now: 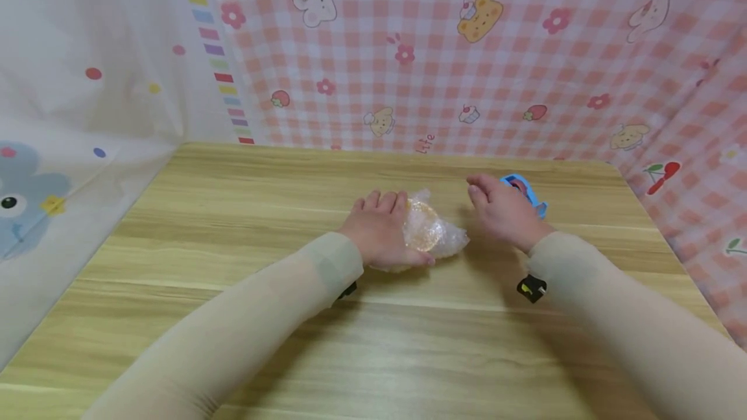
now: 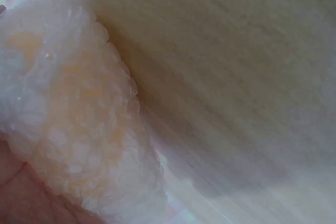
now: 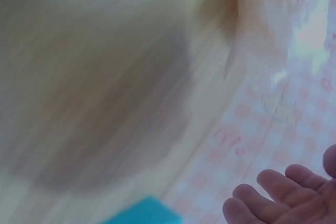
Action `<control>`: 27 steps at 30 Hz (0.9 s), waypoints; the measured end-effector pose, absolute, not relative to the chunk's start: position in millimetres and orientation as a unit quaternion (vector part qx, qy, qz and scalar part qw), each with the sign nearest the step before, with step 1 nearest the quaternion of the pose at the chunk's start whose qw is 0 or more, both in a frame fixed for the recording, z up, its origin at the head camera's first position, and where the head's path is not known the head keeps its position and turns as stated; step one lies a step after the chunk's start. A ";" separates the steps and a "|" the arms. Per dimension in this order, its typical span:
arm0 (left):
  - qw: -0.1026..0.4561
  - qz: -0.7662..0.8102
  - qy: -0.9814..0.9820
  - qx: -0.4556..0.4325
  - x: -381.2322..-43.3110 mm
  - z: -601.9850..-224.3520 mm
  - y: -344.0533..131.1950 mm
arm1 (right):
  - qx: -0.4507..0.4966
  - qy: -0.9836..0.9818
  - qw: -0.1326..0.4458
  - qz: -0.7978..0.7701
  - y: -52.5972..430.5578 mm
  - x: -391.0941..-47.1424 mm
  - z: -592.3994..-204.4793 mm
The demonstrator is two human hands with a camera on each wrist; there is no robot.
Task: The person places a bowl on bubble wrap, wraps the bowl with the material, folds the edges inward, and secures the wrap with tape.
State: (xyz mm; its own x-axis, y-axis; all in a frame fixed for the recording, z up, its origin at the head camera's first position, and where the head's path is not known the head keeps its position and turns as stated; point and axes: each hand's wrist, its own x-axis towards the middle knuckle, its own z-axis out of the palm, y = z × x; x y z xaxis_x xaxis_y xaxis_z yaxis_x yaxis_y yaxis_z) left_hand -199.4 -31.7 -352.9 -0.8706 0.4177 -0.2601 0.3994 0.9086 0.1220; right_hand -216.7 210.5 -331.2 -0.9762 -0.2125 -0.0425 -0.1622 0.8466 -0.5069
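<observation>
A package wrapped in clear bubble wrap (image 1: pixel 425 225) lies on the table, a yellowish round thing showing through. My left hand (image 1: pixel 379 227) holds its left part from above, with the thumb along the near side and the fingers toward the far side. In the left wrist view, the bubble wrap (image 2: pixel 84 114) fills the space before the palm. To the package's right, my right hand (image 1: pixel 504 212) is raised with loosely bent fingers and holds nothing. Just behind that hand sits a blue curved thing, seemingly a tape dispenser (image 1: pixel 527 188), partly hidden by it.
The wood-grain table (image 1: pixel 408 355) ends at a pink checked cloth (image 1: pixel 362 70) at the back and right. A white printed curtain (image 1: pixel 105 31) hangs on the left.
</observation>
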 end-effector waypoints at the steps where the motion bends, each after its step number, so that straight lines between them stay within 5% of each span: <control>1: 0.141 0.030 0.967 0.212 -199.4 -353.0 -31.6 | -0.089 0.960 0.041 -0.261 215.7 -217.4 -329.3; 14: 0.148 0.019 0.966 0.210 -200.2 -348.0 -30.0 | -0.016 0.981 0.061 -0.182 295.1 -232.5 -325.0; 27: 0.151 0.022 0.966 0.208 -199.0 -349.0 -30.2 | -0.008 0.983 0.116 -0.142 320.7 -239.8 -335.9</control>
